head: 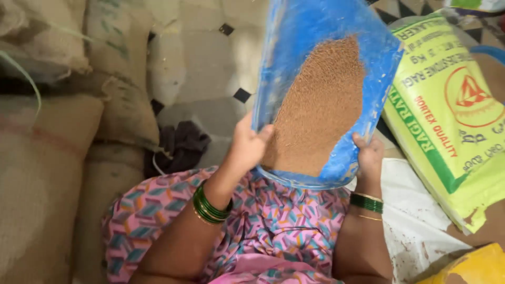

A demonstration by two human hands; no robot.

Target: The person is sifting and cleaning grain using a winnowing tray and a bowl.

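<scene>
A blue winnowing tray (294,58) is held tilted up in front of me, with a heap of small reddish-brown grain (321,105) lying down its middle toward the near edge. My left hand (247,144) grips the tray's near left rim, thumb on the inside. On the near right rim my right hand (369,158) holds the tray, fingers curled over the edge. Green bangles circle both wrists. My lap in pink patterned cloth (273,215) lies under the tray.
A yellow-green printed sack (452,121) lies at the right on a white sheet (415,221). Burlap sacks (47,158) are stacked at the left. A dark cloth (181,142) lies on the tiled floor. A yellow bag corner (473,268) shows at bottom right.
</scene>
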